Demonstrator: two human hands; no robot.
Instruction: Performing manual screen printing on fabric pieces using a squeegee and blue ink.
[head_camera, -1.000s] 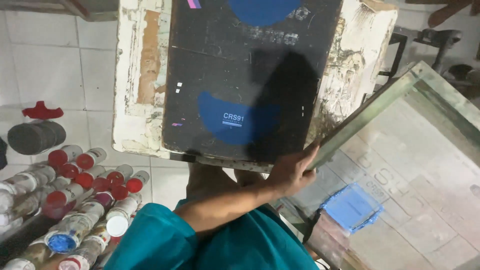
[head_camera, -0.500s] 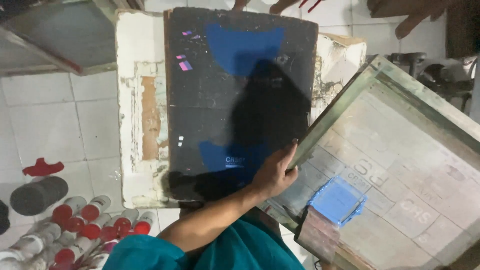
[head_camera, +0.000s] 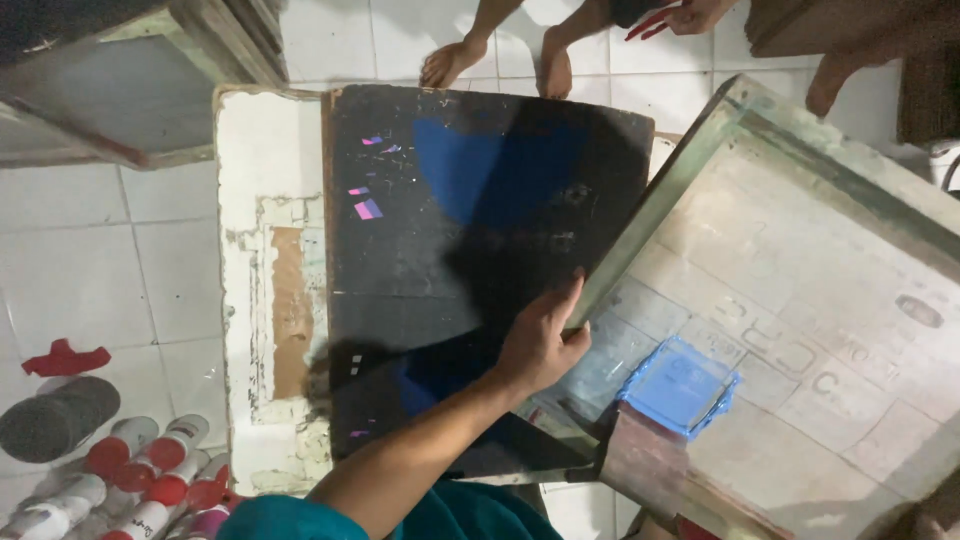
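Fingers of your left hand (head_camera: 537, 345) now curl over the lower edge of the screen frame (head_camera: 800, 290), which has swung further right off the black board (head_camera: 420, 260); your right hand is out of view.

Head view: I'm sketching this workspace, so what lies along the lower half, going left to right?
Red-capped bottles → white bench → black board → hand → blue ink patch → screen frame.
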